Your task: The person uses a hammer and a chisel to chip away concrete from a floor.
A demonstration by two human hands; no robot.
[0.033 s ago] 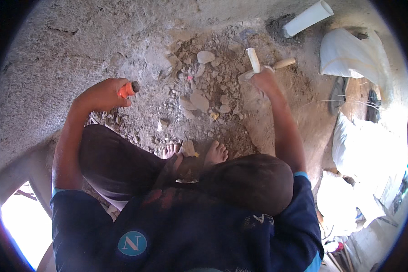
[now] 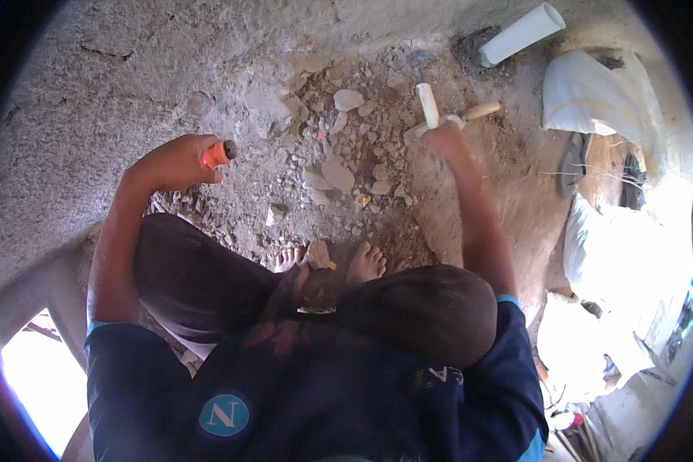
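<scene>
On the left, my left hand (image 2: 179, 163) is closed around an orange-gripped tool (image 2: 220, 155) with a dark round metal end. The rest of that tool is hidden by the hand. My right hand (image 2: 443, 140) reaches down to the dirt at the upper right, its fingers mostly hidden. A pale, stick-like handle (image 2: 428, 105) rises from that hand, which appears closed on its lower end. Right beside it, a light wooden handle (image 2: 483, 109) sticks out to the right, and a flat pale piece shows by the knuckles; whether these belong to one tool I cannot tell.
Broken stones (image 2: 337, 174) and rubble cover the ground between my hands. My bare feet (image 2: 367, 262) stand at its near side. A rough wall (image 2: 100, 131) rises on the left. A white pipe (image 2: 522, 35), white sacks (image 2: 602, 88) and dark sandals (image 2: 572, 163) are on the right.
My right hand has shifted very slightly toward me and to the left. The whole view has moved a little too. My left hand keeps its hold.
</scene>
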